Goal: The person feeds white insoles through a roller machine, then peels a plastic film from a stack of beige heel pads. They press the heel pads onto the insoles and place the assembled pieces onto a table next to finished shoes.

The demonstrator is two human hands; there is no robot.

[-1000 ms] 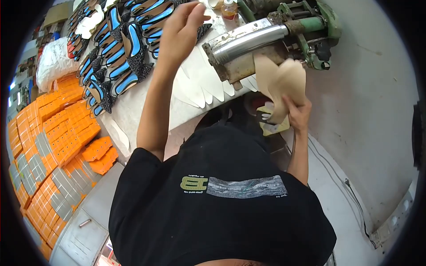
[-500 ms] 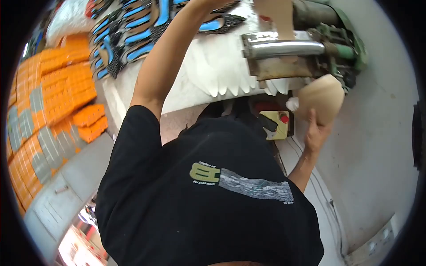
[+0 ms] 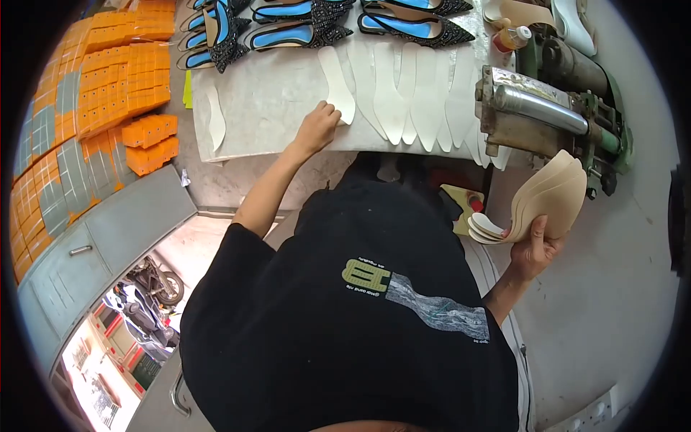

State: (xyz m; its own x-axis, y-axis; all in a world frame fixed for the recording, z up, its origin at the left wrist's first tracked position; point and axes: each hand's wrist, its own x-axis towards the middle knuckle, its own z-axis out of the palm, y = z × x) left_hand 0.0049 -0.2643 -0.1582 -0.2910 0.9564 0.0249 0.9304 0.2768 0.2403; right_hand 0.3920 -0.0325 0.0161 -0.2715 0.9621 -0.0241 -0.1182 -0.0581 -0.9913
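Observation:
My left hand is over the front part of the white table, its fingers closed on the wide lower end of a white insole. More white insoles lie fanned out side by side to its right, some overlapping. At the right, beside the machine, my right hand grips a stack of beige insoles, thumb on the near face. The stack is fanned, and its narrow curved ends point left.
A roller machine stands at the table's right end, near a bottle. Black sandals with blue insoles line the back. One separate insole lies at the left. Orange stacks and a grey cabinet are further left.
My left hand has come down from the sandals to an insole at the table's front. The view has shifted, and the stack in my right hand now shows fanned.

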